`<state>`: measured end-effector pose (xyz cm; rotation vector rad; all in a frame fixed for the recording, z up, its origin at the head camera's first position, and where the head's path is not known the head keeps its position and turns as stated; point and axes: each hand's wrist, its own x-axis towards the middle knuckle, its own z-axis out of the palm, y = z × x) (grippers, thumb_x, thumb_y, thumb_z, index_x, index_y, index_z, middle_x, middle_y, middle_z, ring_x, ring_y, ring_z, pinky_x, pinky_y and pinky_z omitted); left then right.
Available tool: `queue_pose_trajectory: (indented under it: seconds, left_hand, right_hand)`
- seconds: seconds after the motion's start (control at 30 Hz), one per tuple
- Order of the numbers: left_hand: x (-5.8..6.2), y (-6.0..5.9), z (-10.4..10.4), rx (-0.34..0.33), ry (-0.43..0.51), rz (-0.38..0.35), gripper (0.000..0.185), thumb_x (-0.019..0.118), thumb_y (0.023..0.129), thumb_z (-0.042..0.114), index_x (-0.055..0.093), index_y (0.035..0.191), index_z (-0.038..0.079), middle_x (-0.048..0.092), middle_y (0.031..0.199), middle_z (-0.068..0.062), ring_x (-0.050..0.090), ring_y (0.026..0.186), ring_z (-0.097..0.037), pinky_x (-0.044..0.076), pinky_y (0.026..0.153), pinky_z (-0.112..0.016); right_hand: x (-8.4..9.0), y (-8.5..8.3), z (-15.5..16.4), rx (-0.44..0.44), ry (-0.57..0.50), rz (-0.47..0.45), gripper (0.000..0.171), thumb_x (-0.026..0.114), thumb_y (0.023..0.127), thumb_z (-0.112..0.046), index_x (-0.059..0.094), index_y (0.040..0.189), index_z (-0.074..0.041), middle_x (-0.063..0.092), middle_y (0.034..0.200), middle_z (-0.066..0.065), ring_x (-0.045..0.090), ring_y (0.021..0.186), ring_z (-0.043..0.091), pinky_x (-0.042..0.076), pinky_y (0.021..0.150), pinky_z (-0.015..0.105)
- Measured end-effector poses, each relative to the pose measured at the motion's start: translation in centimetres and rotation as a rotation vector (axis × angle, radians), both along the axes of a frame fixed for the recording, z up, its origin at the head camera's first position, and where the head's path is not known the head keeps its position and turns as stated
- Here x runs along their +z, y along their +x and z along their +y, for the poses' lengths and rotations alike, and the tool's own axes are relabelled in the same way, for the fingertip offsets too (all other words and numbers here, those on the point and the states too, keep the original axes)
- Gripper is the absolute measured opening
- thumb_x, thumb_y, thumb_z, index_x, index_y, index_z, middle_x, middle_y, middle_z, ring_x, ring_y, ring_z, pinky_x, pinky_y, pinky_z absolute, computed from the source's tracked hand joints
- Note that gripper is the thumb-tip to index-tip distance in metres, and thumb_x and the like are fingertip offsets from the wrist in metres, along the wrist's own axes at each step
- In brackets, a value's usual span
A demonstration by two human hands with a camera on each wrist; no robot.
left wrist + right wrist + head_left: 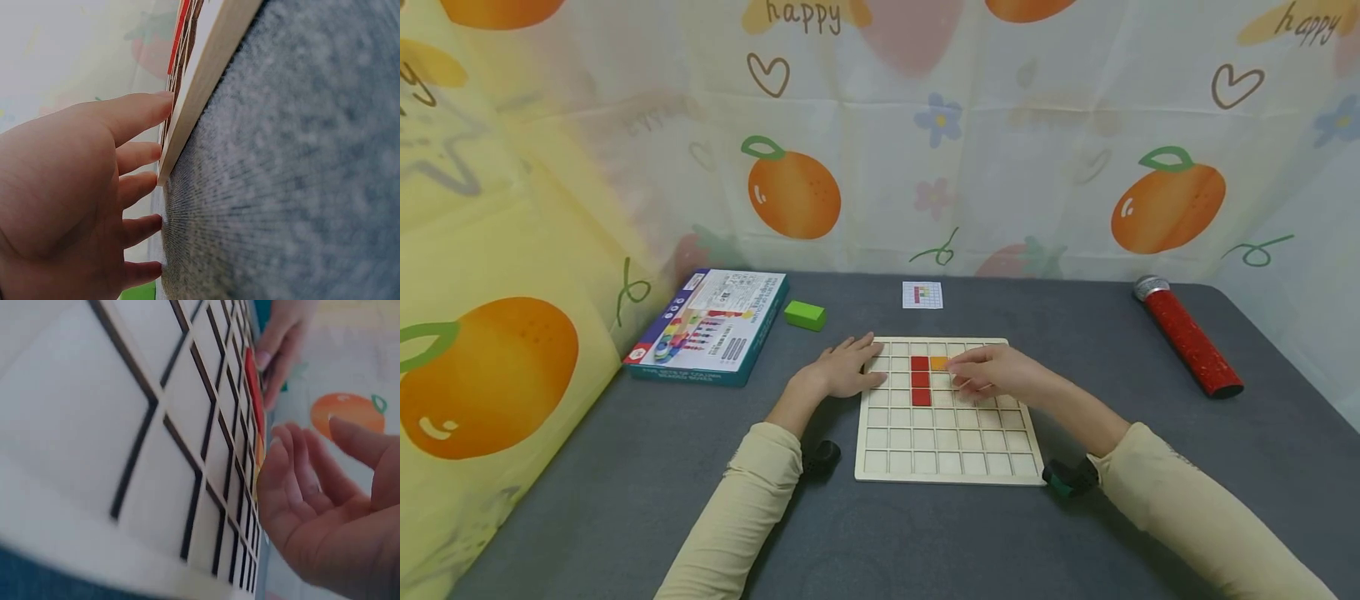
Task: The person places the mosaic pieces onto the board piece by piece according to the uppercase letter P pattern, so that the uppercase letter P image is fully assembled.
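Note:
A pale wooden grid board (947, 467) lies on the table, with a column of red tiles (921, 381) and an orange tile (937, 363) in its cells. At the board's upper left edge my left hand (847, 368) rests with fingers spread; its thumb lies over the rim in the left wrist view. My right hand (992, 371) is over the upper right cells, fingertips right beside the orange tile. In the right wrist view its fingers (303, 469) bend loosely and the thumb stands apart, with nothing seen pinched between them.
Behind the board lies a small printed pattern card (922, 295). To the left are a green block (805, 316) and a flat printed box (707, 325). A red glittery microphone (1191, 340) lies at the right. A fruit-print cloth (880, 167) hangs along the table's back edge.

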<state>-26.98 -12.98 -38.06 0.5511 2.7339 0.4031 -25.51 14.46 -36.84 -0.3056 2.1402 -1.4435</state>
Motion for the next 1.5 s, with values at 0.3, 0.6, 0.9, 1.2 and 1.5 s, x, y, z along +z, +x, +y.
queue_pose_trajectory:
  seconds: [0.3,0.6,0.9,1.2,1.5]
  left_hand:
    - [0.3,-0.1,-0.1,0.009,-0.021,0.003,0.065,0.047,0.099,0.043,0.024,0.153,0.014,0.01,0.159,-0.008,0.008,0.143,-0.033,0.011,0.11,-0.056]
    - [0.3,-0.3,0.0,-0.01,-0.021,0.008,0.065,0.046,0.1,0.043,0.023,0.153,0.014,0.01,0.159,-0.008,0.008,0.143,-0.033,0.011,0.11,-0.056]
    - [0.3,-0.4,0.0,-0.012,-0.025,-0.006,0.066,0.045,0.099,0.044,0.022,0.153,0.014,0.008,0.159,-0.008,0.006,0.143,-0.033,0.011,0.111,-0.056]
    - [0.0,-0.4,-0.1,-0.007,-0.013,-0.004,0.066,0.046,0.099,0.043,0.023,0.153,0.013,0.01,0.158,-0.009,0.008,0.143,-0.034,0.01,0.111,-0.056]
    - [-0.3,-0.3,0.0,0.0,-0.019,-0.006,0.066,0.047,0.099,0.043,0.023,0.153,0.012,0.011,0.158,-0.009,0.009,0.143,-0.034,0.011,0.111,-0.056]
  right_hand:
    - [0.6,-0.1,3.9,0.111,-0.011,-0.024,0.048,0.057,0.098,-0.024,0.05,0.134,0.007,0.058,0.124,0.021,0.056,0.115,0.03,0.044,0.097,0.04]
    - [1.2,0.0,7.3,0.082,-0.026,-0.05,0.053,0.054,0.099,-0.024,0.043,0.137,0.011,0.055,0.127,0.023,0.056,0.115,0.026,0.045,0.095,0.036]
    - [1.4,0.4,10.7,0.065,-0.013,-0.027,0.055,0.049,0.102,-0.026,0.036,0.14,0.012,0.049,0.132,0.027,0.05,0.121,0.035,0.043,0.098,0.036]
    - [0.7,1.1,13.6,0.033,-0.016,-0.031,0.057,0.046,0.103,-0.026,0.032,0.141,0.014,0.05,0.132,0.025,0.058,0.112,0.018,0.046,0.093,0.029]
    - [0.0,2.2,16.1,-0.014,0.008,-0.025,0.058,0.046,0.103,-0.026,0.032,0.141,0.014,0.05,0.132,0.022,0.058,0.109,0.014,0.046,0.091,0.026]
